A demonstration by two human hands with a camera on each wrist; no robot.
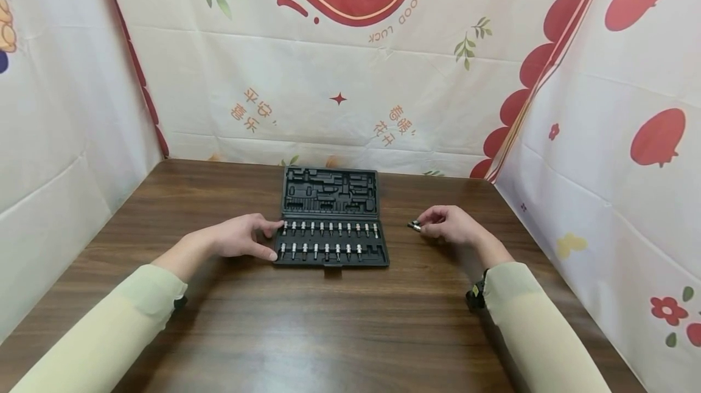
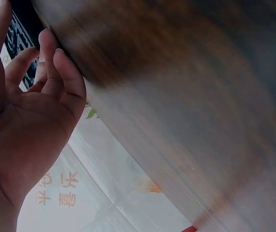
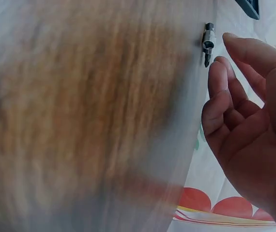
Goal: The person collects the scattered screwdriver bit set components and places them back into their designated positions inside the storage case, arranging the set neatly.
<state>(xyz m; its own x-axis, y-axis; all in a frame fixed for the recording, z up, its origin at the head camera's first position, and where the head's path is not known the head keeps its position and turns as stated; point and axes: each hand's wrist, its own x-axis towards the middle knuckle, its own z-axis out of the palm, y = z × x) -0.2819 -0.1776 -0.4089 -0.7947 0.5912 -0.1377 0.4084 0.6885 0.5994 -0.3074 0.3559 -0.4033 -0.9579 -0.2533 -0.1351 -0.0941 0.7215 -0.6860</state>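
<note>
A black plastic case (image 1: 331, 262) lies unfolded on the table, with two rows of silver-and-black bit sockets (image 1: 327, 250) in its near half. At the right end of the near row, the moulded slots show bare. My left hand (image 1: 241, 238) touches the case's left edge, thumb at the near corner and index finger farther back. To the right of the case, my right hand (image 1: 451, 224) is at loose bit sockets (image 3: 208, 41) on the table. In the right wrist view its thumb and fingers are spread beside them, with a gap between; their exact number is unclear.
The case's lid half (image 1: 330, 192), with moulded recesses, leans back behind the sockets. Brown wooden table (image 1: 306, 332) surrounds the case. A printed cloth (image 1: 339, 131) hangs behind the table, with more cloth at both sides.
</note>
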